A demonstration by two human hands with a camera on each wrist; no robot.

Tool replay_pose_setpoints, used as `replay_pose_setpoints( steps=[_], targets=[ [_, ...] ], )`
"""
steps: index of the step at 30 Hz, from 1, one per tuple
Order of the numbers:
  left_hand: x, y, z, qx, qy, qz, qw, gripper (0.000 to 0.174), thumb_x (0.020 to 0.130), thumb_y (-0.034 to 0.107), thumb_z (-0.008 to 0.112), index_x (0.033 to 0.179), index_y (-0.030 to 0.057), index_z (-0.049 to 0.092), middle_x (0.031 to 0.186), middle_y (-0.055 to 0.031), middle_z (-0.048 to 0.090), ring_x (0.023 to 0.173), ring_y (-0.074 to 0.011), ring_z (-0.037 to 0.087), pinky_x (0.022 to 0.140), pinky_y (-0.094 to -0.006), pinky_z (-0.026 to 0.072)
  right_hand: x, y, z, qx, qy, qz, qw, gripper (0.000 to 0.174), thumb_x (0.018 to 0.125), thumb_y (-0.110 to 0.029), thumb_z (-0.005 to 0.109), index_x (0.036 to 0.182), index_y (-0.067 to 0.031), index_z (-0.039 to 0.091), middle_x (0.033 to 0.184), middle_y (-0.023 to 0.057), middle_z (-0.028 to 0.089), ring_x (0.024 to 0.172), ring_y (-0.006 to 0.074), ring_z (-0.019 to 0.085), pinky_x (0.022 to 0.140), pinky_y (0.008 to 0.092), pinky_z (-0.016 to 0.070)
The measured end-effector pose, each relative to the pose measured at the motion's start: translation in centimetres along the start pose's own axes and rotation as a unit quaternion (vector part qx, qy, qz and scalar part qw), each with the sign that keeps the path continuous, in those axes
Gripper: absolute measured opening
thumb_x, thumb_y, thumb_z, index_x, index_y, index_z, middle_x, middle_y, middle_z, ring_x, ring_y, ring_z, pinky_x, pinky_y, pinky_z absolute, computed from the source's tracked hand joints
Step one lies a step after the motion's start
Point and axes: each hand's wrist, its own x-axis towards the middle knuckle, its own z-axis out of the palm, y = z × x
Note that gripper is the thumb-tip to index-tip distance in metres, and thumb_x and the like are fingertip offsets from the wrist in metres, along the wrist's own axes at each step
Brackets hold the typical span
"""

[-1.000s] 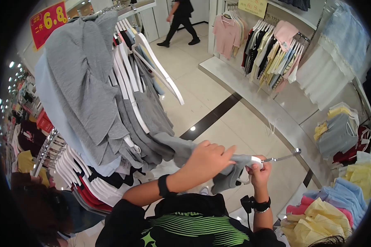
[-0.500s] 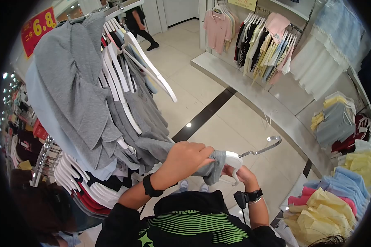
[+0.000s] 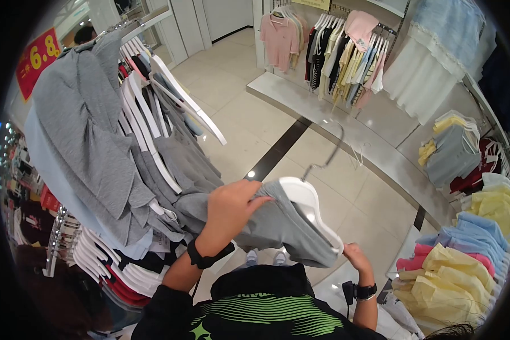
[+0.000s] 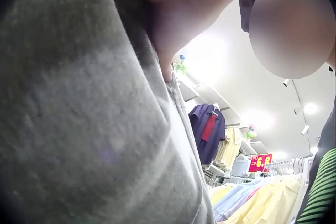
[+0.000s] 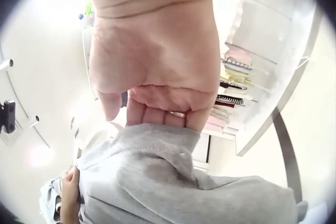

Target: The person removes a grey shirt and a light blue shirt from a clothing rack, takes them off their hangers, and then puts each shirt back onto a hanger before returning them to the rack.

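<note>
A soft grey top (image 3: 292, 229) is on a white hanger (image 3: 309, 198), its metal hook pointing up and away. My left hand (image 3: 229, 209) pinches the top's cloth near the hanger's neck. At the hanger's lower right end is my right hand (image 3: 358, 258), fingers curled at the shoulder of the top. In the right wrist view, the fingers of that hand (image 5: 157, 85) go behind the cloth's edge, with the thumb apart. Grey cloth (image 4: 100, 119) fills much of the left wrist view, and most of the left fingers are hidden there.
At left stands a rack of hanging clothes with a large grey garment (image 3: 85, 113) in front. One bare white hanger (image 3: 190, 102) sticks out from it. Folded yellow garments (image 3: 442, 283) hang at the lower right. A low white ledge (image 3: 300, 99) runs along the back wall.
The hanger has turned so its hook points up and away. My right hand has moved from the hanger's neck to its lower end. The left hand has shifted leftward. A walking person has left the aisle.
</note>
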Motion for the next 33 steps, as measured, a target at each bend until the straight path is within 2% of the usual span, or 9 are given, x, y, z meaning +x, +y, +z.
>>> replay_pose_setpoints(
  steps=[5,7,12,14,22,27,29,32,33],
  targets=[
    [0.0,-0.5,0.6,0.0,0.002,0.022,1.0,0.027,0.066,0.028,0.071,0.077,0.0057,0.06,0.06,-0.0068,0.054,0.052,-0.0238,0.053,0.046,-0.0313,0.0409,-1.3,-2.6,-0.4,0.049,0.211,-0.192,0.957,0.036,0.083,-0.027,0.057,0.068,0.0055,0.056,0.064,0.0072,0.057,0.06,0.0146,0.048,0.061,0.0274,0.0396],
    [-0.3,-0.6,0.5,-0.01,-0.015,0.026,1.0,0.027,0.065,0.027,0.072,0.077,0.0053,0.06,0.061,-0.0074,0.055,0.052,-0.0239,0.053,0.046,-0.0308,0.041,-0.3,-4.3,-0.9,0.093,0.269,-0.361,0.888,0.037,0.081,-0.026,0.057,0.062,0.0036,0.047,0.061,0.0061,0.051,0.059,0.0148,0.043,0.062,0.0254,0.0366],
    [-1.1,-0.9,-1.4,-0.102,0.028,-0.069,0.992,0.025,0.064,0.02,0.073,0.078,0.0034,0.061,0.064,-0.0091,0.057,0.051,-0.024,0.054,0.046,-0.0295,0.0412,0.3,-10.5,-1.4,-0.118,0.211,-0.247,0.938,0.024,0.07,-0.018,0.063,0.063,-0.0013,0.046,0.06,0.0056,0.04,0.062,0.018,0.04,0.062,0.0306,0.034],
    [-1.4,-1.1,-1.9,-0.078,0.036,-0.065,0.994,0.025,0.064,0.019,0.073,0.079,0.0036,0.061,0.065,-0.0089,0.057,0.051,-0.0241,0.054,0.047,-0.0297,0.0415,0.8,-11.6,-1.2,-0.331,0.184,-0.288,0.879,0.021,0.066,-0.014,0.066,0.065,-0.0025,0.048,0.06,0.0076,0.042,0.061,0.0218,0.041,0.06,0.03,0.0331],
    [-3.2,0.0,-1.1,-0.04,-0.005,-0.001,0.999,0.024,0.062,0.017,0.072,0.081,0.0071,0.059,0.064,-0.006,0.055,0.055,-0.0216,0.055,0.048,-0.0304,0.0409,4.1,-16.5,3.7,-0.144,0.125,-0.4,0.897,0.011,0.068,0.006,0.051,0.073,-0.003,0.046,0.084,0.0104,0.046,0.086,0.0265,0.055,0.081,0.0399,0.0472],
    [-3.4,0.2,-2.0,-0.047,0.019,-0.019,0.999,0.024,0.061,0.017,0.071,0.079,0.0067,0.06,0.064,-0.0053,0.055,0.054,-0.0216,0.055,0.047,-0.0301,0.0404,7.4,-17.9,7.6,-0.241,0.223,-0.429,0.841,0.034,0.058,-0.002,0.072,0.089,-0.0054,0.059,0.104,0.0135,0.048,0.092,0.027,0.055,0.071,0.0333,0.049],
    [-4.0,0.3,-2.4,-0.06,0.021,-0.04,0.997,0.023,0.061,0.018,0.071,0.078,0.0071,0.06,0.063,-0.0047,0.055,0.054,-0.021,0.055,0.047,-0.0294,0.0401,8.0,-16.6,7.3,-0.207,0.296,-0.238,0.902,0.032,0.057,-0.012,0.076,0.084,-0.006,0.06,0.087,0.0099,0.057,0.072,0.0245,0.058,0.06,0.0316,0.0476],
    [-4.6,0.3,-1.7,-0.047,0.047,0.024,0.997,0.024,0.06,0.021,0.071,0.079,0.008,0.061,0.063,-0.0035,0.056,0.055,-0.0201,0.055,0.047,-0.0296,0.0403,8.5,-13.9,6.8,-0.379,0.25,-0.334,0.826,0.022,0.061,-0.016,0.075,0.073,-0.0065,0.058,0.06,0.0072,0.055,0.053,0.0254,0.054,0.05,0.0319,0.0433],
    [-4.8,0.3,-1.5,-0.025,0.014,0.038,0.999,0.027,0.061,0.023,0.07,0.082,0.009,0.06,0.065,-0.0022,0.055,0.056,-0.0196,0.055,0.048,-0.03,0.0407,8.3,-13.6,7.6,-0.332,0.213,-0.318,0.862,0.022,0.062,-0.017,0.074,0.068,-0.0066,0.055,0.055,0.0083,0.051,0.049,0.0262,0.052,0.048,0.0323,0.0418]
  ],
)
